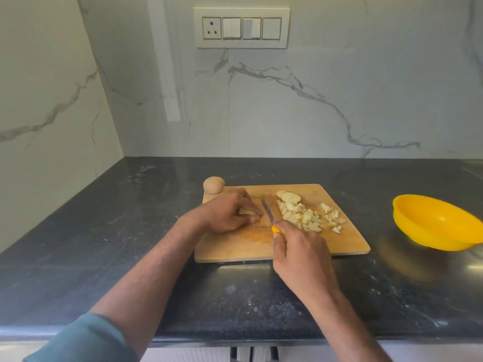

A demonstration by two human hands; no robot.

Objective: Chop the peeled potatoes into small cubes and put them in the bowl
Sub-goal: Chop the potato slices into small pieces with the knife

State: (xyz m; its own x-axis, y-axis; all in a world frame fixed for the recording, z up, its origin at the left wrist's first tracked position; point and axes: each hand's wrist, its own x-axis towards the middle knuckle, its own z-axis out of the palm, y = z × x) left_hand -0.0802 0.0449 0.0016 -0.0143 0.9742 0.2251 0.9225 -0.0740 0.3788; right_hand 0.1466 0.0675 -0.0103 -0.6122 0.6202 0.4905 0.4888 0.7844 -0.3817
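Curled down over a piece of potato (245, 211), my left hand (230, 212) pinned it to the chopping board (261, 244), fingertips tucked close to the blade. Only a pale sliver of that piece showed under my fingers. My right hand (300, 254) was wrapped tight around the yellow handle of the knife (269, 212), whose blade pointed away from me and lay just beside the held piece, on its right.

Around all this, the dark stone counter (130, 231) ran back to a marble-veined wall (339, 100) carrying a switch panel (241, 27). The board sat in the middle of the counter. Well apart to its right stood the yellow bowl (439, 223), with nothing visible in it.

On the right half of the board lay a heap of small potato cubes (308, 218), and touching the heap's far edge were a few uncut potato slices (288, 196). One whole potato (213, 184) rested at the board's far left corner, partly on the counter. My left sleeve (83, 340) was teal, pushed up the forearm.
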